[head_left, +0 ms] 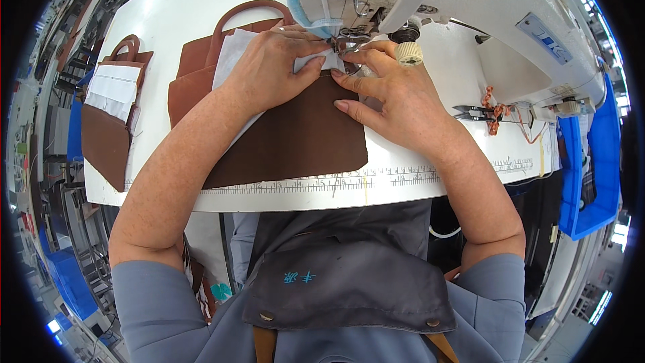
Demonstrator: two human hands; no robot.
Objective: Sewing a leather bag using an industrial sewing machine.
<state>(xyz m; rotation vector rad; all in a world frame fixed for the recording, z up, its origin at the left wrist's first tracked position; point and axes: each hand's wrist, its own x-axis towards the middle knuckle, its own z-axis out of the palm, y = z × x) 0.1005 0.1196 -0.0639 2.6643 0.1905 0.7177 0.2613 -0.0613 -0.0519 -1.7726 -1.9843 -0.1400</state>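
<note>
Under the needle area [339,44] of a white sewing machine lies the top edge of a dark brown panel [289,134], together with white lining cloth [232,54]. My left hand [272,67] rests on the white cloth just left of the needle, fingers stretched and thumb apart. To the right of the needle, my right hand [400,94] has its fingers spread, the tips touching the panel's upper edge. Reddish-brown bag pieces [181,97] with a looped handle [232,13] stick out from beneath the cloth at left. My fingertips partly hide the stitching spot.
The machine body [497,7] fills the upper right. Black thread snips [474,113] and orange cord [494,111] lie right of my right hand. Another brown bag piece [104,138] lies at the table's left. A printed ruler [316,183] runs along the front edge; a blue bin [594,215] stands right.
</note>
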